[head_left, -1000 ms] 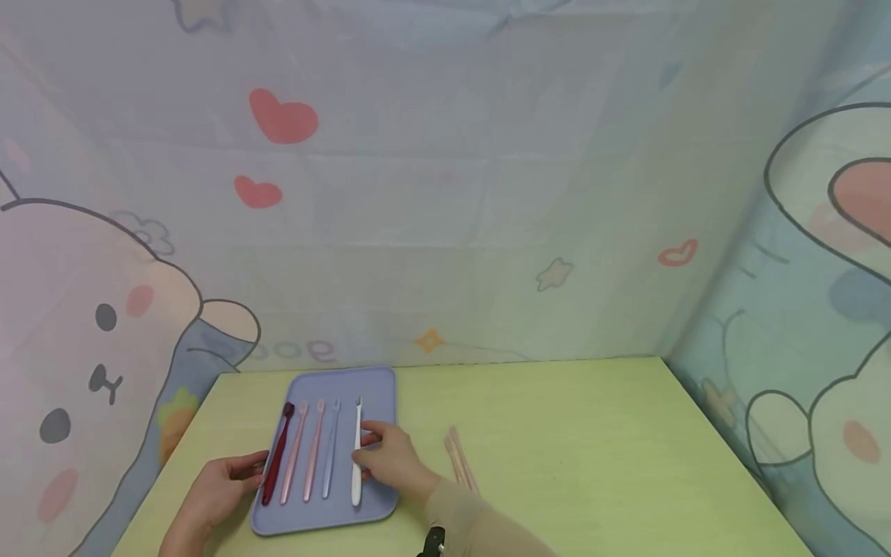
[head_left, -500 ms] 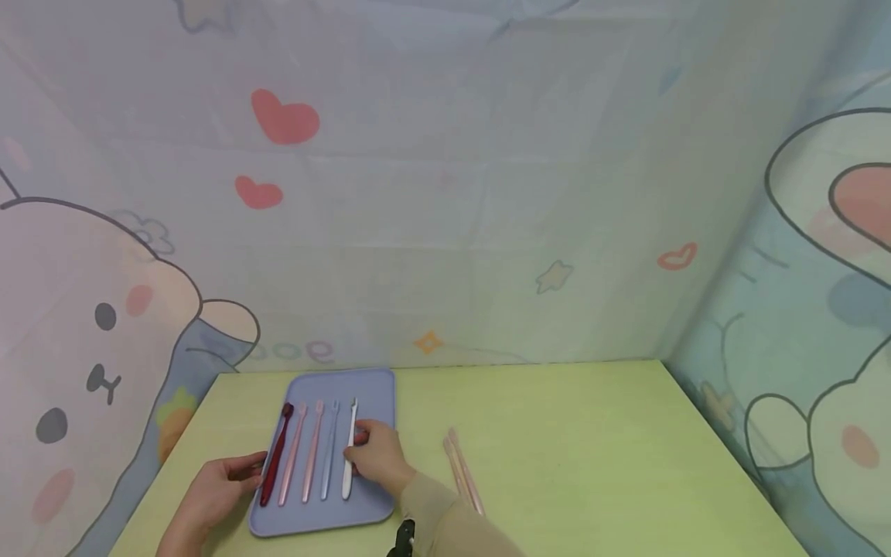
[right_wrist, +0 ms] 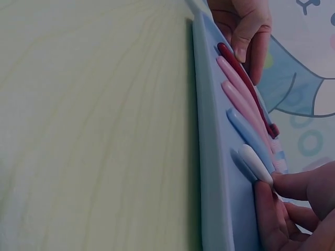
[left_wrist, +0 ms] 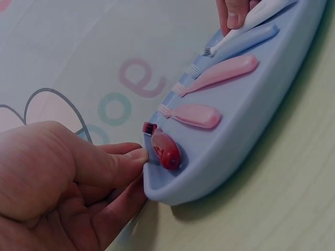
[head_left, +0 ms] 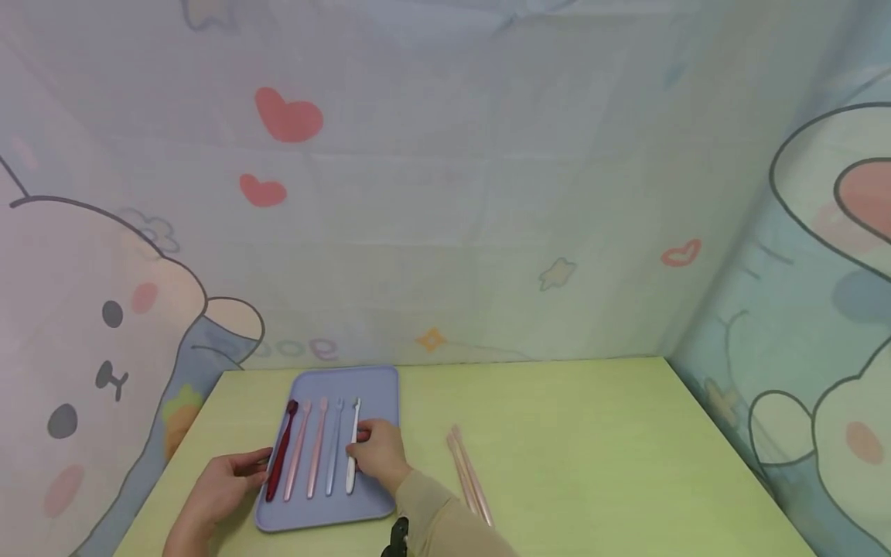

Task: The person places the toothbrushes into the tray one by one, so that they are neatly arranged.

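Observation:
A lilac-blue tray [head_left: 380, 391] lies on the table with a row of toothbrushes, heads toward the back wall. From the left come a dark red toothbrush [head_left: 281, 452], two pink toothbrushes [head_left: 317, 449] and a light blue toothbrush [head_left: 335, 449]. Rightmost is a white toothbrush [head_left: 350, 480], pinched between the thumb and fingers of my right hand [head_left: 381, 455]. The white handle end [right_wrist: 254, 159] sits low over the tray; whether it touches is unclear. My left hand [head_left: 221, 487] pinches the tray's left rim beside the red toothbrush, thumb tip on the edge [left_wrist: 137, 155].
Slim pale pink sticks [head_left: 472, 480], probably more toothbrushes, lie close together on the yellow-green table [head_left: 592, 449] to the right of my right forearm. A printed cloth wall [head_left: 445, 232] rises behind the table and along both sides.
My right hand has shifted the white toothbrush left on the tray, nearer the light blue one, mostly over the first half second. The left hand stays at the rim.

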### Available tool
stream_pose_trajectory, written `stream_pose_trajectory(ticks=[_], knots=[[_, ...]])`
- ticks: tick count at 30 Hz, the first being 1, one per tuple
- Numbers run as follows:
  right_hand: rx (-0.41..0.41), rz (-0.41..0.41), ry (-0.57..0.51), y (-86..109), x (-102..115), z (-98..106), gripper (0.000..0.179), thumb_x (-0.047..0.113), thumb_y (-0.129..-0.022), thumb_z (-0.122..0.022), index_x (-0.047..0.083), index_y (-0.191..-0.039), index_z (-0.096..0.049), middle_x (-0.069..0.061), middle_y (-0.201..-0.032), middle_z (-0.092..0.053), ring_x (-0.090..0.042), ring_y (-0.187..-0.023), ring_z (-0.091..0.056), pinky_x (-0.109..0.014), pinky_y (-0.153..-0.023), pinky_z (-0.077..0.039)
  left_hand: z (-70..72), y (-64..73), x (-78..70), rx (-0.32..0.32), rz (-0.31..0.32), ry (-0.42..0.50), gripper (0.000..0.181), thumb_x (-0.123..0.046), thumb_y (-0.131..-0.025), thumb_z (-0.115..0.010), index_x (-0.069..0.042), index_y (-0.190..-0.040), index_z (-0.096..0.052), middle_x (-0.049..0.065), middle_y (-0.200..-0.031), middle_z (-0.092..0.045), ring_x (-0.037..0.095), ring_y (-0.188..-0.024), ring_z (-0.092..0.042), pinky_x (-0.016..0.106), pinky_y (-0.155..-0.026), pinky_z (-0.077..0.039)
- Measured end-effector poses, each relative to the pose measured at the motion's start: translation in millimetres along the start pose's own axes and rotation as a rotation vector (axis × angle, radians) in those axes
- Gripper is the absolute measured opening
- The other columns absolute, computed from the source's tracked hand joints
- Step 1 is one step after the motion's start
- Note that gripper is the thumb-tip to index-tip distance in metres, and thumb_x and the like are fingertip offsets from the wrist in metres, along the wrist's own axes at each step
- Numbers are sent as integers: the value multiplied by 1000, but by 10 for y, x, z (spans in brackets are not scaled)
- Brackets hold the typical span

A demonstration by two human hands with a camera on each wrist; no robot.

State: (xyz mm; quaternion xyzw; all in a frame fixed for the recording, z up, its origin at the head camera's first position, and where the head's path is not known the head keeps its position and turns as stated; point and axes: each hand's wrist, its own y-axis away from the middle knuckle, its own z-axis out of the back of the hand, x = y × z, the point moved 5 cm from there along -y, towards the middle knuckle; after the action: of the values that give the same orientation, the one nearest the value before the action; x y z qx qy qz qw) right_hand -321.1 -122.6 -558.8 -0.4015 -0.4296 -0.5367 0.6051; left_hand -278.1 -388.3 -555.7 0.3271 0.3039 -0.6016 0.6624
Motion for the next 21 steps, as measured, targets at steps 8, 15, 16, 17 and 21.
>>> stream_pose_trajectory(ticks=[8, 15, 16, 17, 21], knots=[[-43, 58, 137, 14, 45, 31, 32, -2, -84, -84, -8, -115, -75, 1, -86, -67, -6, -72, -61, -24, -64, -55, -8, -6, -14, -1, 12, 17, 43, -1, -95, -76, 8, -136, -68, 18, -113, -79, 17, -105, -69, 15, -83, -43], [-74, 109, 224, 85, 91, 52, 26, 1, -86, -85, -6, -109, -77, 6, -79, -63, -4, -71, -53, -24, -68, -50, -24, 4, 24, -5, 25, 18, 44, -2, -95, -76, 7, -137, -68, 17, -113, -79, 17, -106, -69, 14, -84, -41], [-73, 110, 226, 92, 100, 53, 26, 1, -86, -85, -6, -109, -77, 6, -78, -62, -4, -70, -52, -24, -68, -50, -22, 6, 24, -5, 26, 19, 44, -2, -95, -76, 7, -137, -67, 17, -113, -79, 17, -106, -69, 14, -84, -41], [-71, 109, 227, 96, 109, 54, 26, 1, -86, -84, -6, -110, -77, 6, -78, -62, -4, -70, -52, -24, -68, -50, -19, 8, 22, -6, 25, 18, 44, -2, -95, -76, 8, -137, -67, 17, -113, -79, 17, -106, -69, 14, -84, -42], [-62, 110, 224, 114, 162, 68, 26, 1, -87, -84, -6, -111, -77, 5, -79, -63, -4, -70, -53, -24, -67, -50, -5, 5, 14, -7, 20, 15, 44, -1, -95, -76, 8, -137, -67, 18, -114, -78, 19, -107, -69, 15, -84, -43]])
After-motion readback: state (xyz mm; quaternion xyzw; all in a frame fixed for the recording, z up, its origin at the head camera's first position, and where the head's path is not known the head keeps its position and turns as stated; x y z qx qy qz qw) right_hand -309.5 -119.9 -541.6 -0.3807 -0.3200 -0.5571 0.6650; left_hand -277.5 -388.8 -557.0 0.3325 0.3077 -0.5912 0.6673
